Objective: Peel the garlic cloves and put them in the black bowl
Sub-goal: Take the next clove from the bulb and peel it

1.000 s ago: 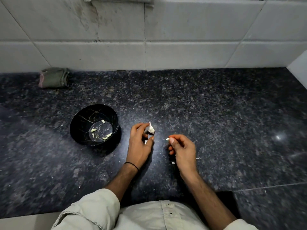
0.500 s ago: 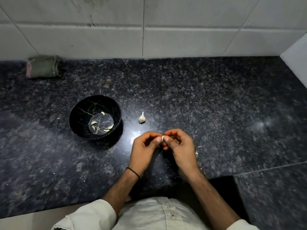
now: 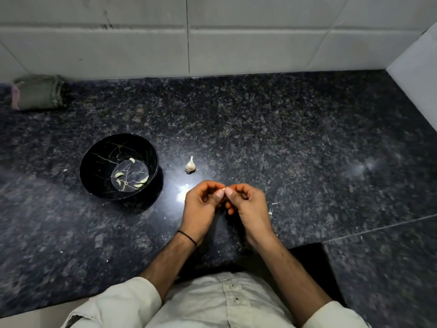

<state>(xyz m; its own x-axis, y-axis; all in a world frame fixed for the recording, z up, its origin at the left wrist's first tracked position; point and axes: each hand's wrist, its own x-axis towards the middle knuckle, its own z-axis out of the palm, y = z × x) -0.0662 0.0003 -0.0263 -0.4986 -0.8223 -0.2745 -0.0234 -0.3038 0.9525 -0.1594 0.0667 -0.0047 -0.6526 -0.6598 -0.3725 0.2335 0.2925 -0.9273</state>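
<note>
While two hands hovered above the worktop [image 3: 295,150], fingers [image 3: 229,192] pinched one garlic clove [image 3: 222,189].
Head view: left hand [image 3: 201,208] and right hand [image 3: 251,207] clamped it, right of the black bowl [image 3: 97,166] holding peeled cloves [image 3: 119,175], near a garlic bulb [image 3: 190,165].

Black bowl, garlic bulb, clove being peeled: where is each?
black bowl [image 3: 94,171], head view, on its left inner wall.
garlic bulb [image 3: 190,165], head view, on its rounded body.
garlic clove [image 3: 221,191], head view, on the pale part that shows.
</note>
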